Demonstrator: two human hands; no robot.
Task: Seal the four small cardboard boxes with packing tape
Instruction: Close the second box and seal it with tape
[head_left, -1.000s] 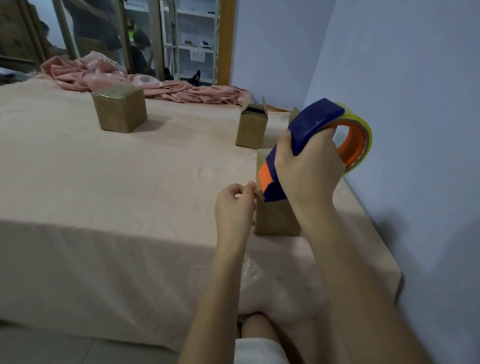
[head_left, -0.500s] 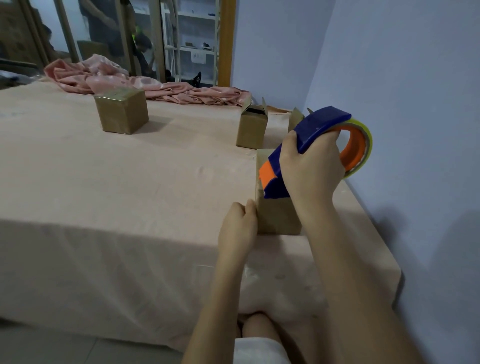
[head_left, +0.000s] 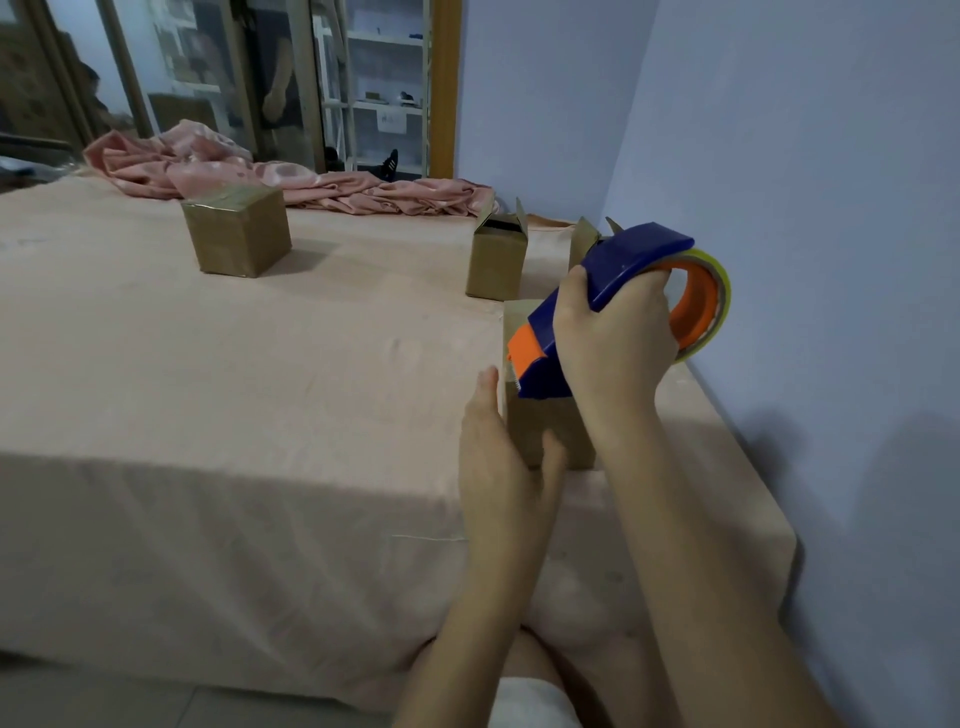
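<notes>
- Brown corrugated cardboard forms the nearest box (head_left: 550, 431), a plain upright block standing near the table's front edge at about four o'clock on the tabletop; much of its top and right side is hidden behind the dispenser and the right forearm.
- The left hand (head_left: 501, 452) lies flat and loose against the box's left face, fingers straight, thumb spread onto the front face; it braces rather than grips.
- The right hand (head_left: 613, 332) is wrapped tightly around the tape dispenser (head_left: 597, 312), a smooth blue plastic shell with an orange nose and a serrated metal edge that sits right at the top front corner of the box.
- A roll of packing tape (head_left: 714, 306), glossy and yellowish on an orange hub, sticks out behind the fingers; whether any strip is stuck to the box is hard to make out.
- A second box (head_left: 496, 260) stands at about one o'clock, its top flaps raised and its inside dark.
- A third box (head_left: 582, 247) just to its right is mostly covered by the dispenser; only a side and flap tips show.
- The far box (head_left: 236, 234) at eleven o'clock is closed, with a shiny taped top.
- A matte peach tablecloth (head_left: 234, 389), lightly creased, covers the table and drapes over the front edge.
- Crumpled pink fabric (head_left: 291, 179) with a satin sheen lies along the far edge at twelve o'clock.
- Beyond it, the glass door and shelves are dim and blurred.
</notes>
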